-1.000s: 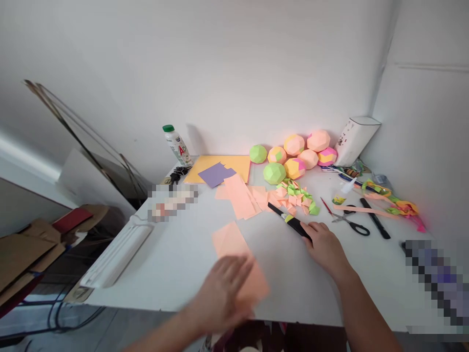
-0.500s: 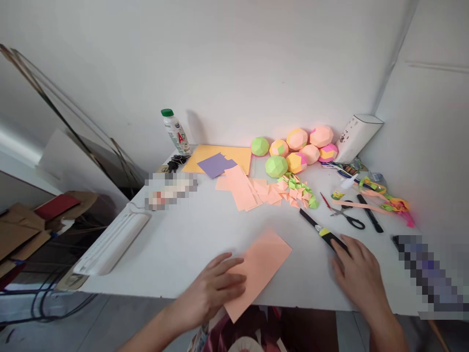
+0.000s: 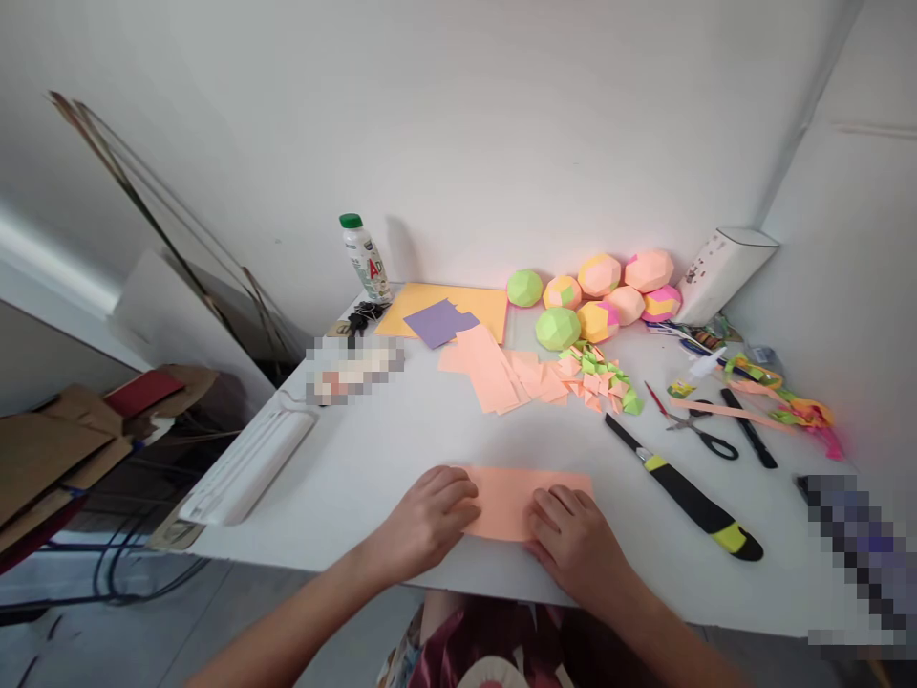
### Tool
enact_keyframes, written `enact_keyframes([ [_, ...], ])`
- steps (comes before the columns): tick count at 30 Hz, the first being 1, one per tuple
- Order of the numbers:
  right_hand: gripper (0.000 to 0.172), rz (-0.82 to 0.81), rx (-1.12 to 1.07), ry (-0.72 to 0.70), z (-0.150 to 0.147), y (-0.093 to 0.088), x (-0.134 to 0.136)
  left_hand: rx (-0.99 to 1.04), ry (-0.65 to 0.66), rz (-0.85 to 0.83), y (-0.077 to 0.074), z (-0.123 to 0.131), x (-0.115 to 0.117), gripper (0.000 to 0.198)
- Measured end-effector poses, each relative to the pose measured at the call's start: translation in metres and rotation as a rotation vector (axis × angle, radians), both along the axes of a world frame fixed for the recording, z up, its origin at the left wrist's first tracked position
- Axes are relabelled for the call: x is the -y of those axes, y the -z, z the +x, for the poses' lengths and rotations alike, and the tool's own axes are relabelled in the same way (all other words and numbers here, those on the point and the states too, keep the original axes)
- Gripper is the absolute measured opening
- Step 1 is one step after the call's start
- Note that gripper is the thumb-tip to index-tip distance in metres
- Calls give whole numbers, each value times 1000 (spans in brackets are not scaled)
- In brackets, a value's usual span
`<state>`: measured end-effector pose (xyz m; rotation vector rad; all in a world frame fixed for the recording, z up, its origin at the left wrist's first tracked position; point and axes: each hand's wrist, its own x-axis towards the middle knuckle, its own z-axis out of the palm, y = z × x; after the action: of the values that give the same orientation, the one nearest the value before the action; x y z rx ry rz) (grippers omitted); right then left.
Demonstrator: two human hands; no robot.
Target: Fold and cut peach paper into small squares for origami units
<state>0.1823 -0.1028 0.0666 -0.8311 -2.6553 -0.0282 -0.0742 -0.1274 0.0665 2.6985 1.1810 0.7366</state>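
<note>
A peach paper strip [image 3: 501,502] lies crosswise near the table's front edge, between my two hands. My left hand [image 3: 434,516] grips its left end with curled fingers. Over the right part of the strip, my right hand [image 3: 573,535] has its fingers bent, thumb at the lower edge, holding the paper. To the right, a black and yellow utility knife [image 3: 692,497] rests on the table, touched by neither hand. Behind the strip are more peach paper strips [image 3: 494,373] and a pile of small folded green and peach pieces [image 3: 598,373].
Faceted paper balls [image 3: 559,328] stand by the wall, near a yellow sheet [image 3: 487,306] and purple paper [image 3: 434,323]. A bottle [image 3: 367,260] and white keyboard [image 3: 247,468] are left. Scissors [image 3: 706,435], a black cutter [image 3: 749,428] and a blurred-out phone-like object [image 3: 860,545] are right.
My right hand has left the knife and moved left onto the peach strip. The strip has turned from slanted to crosswise. The whole view has shifted slightly.
</note>
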Motion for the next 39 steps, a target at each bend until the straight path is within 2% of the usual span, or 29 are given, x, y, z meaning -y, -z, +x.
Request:
enact_keyframes([
  [3, 18, -16, 5, -17, -1, -4, 0, 26, -22, -44, -3, 7, 9, 24],
  [6, 28, -166, 9, -28, -2, -9, -5, 158, -62, -123, -5, 6, 10, 23],
  [9, 27, -337, 66, -7, -2, -15, -13, 268, -129, -216, -4, 0, 8, 23],
  [11, 26, -387, 109, 3, -4, -19, -18, 304, -209, -216, -1, -3, 9, 24],
  [14, 27, -391, 147, -16, -11, -21, -23, 317, -333, -182, 6, -3, 12, 27],
  [17, 26, -379, 181, -69, -21, -16, -25, 299, -424, -173, 11, -1, 15, 25],
  [22, 46, -200, 190, -244, -32, -4, -32, 234, -610, -84, 14, 7, 24, 20],
  [24, 44, -166, 196, -270, -33, -3, -35, 228, -677, -12, 13, 15, 32, 14],
  [25, 42, -176, 205, -271, -34, -4, -37, 227, -685, 26, 12, 21, 37, 19],
  [27, 38, -214, 225, -267, -35, -4, -38, 195, -594, 85, 12, 34, 47, 32],
  [29, 35, -246, 232, -259, -36, -5, -37, 113, -476, 91, 14, 46, 56, 35],
  [31, 31, -271, 221, -237, -38, -5, -35, 24, -449, 79, 17, 53, 62, 37],
  [35, 27, -342, 162, -150, -43, -5, -31, -105, -428, 111, 24, 55, 65, 51],
  [39, 30, -397, 164, -143, -46, -7, -31, -199, -399, 102, 26, 51, 65, 68],
])
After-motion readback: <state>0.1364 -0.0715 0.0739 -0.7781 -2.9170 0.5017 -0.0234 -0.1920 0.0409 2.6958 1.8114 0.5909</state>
